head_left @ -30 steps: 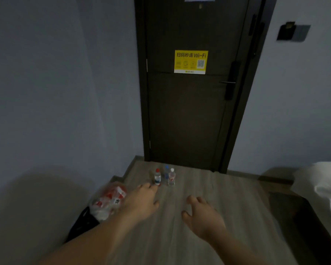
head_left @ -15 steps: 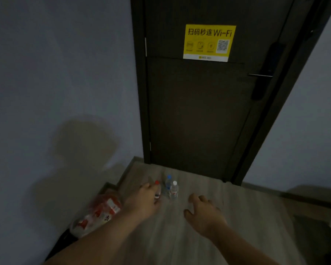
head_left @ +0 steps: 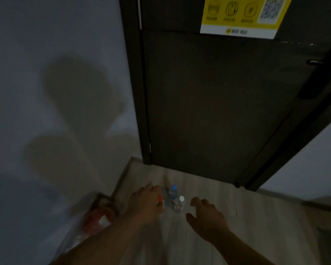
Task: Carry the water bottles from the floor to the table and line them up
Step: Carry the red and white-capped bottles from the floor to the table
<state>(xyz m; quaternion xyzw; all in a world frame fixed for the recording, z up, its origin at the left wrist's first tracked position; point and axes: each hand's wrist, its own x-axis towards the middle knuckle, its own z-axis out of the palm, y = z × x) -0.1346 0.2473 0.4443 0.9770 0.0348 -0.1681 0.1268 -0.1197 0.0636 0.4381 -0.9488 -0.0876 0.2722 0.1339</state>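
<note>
Three small clear plastic water bottles stand upright in a tight cluster on the pale wood-grain floor (head_left: 208, 188), just in front of the dark brown door (head_left: 218, 111). The blue-capped clear bottle (head_left: 173, 192) is the farthest. The white-capped clear bottle (head_left: 181, 203) stands just beside it at about 4 o'clock. The red-capped clear bottle (head_left: 161, 203) stands at about 8 o'clock from the blue-capped one.

The left hand (head_left: 145, 201) is stretched out low over the floor. It lies against the red-capped bottle and covers most of it, so only the red cap and a sliver of the body show at the hand's 3 o'clock edge. Its fingers point toward 12 o'clock. In the dim, blurred picture I cannot tell whether its grip is clamped on that bottle or only beside it.

The right hand (head_left: 206, 217) hovers at about 4 o'clock from the white-capped bottle, near it but apart. Its grip is apart: the fingers are spread and loosely curved, and they hold nothing.

At 9 o'clock from the left forearm, a crumpled clear plastic bag with red print (head_left: 96, 220) lies against the foot of the grey wall (head_left: 46, 92). A soft shadow falls across that wall. At the frame's 1 o'clock, a yellow sticker with a QR code (head_left: 243, 16) is fixed on the door. A dark metal lever handle (head_left: 313, 62) juts out at the door's 3 o'clock edge.
</note>
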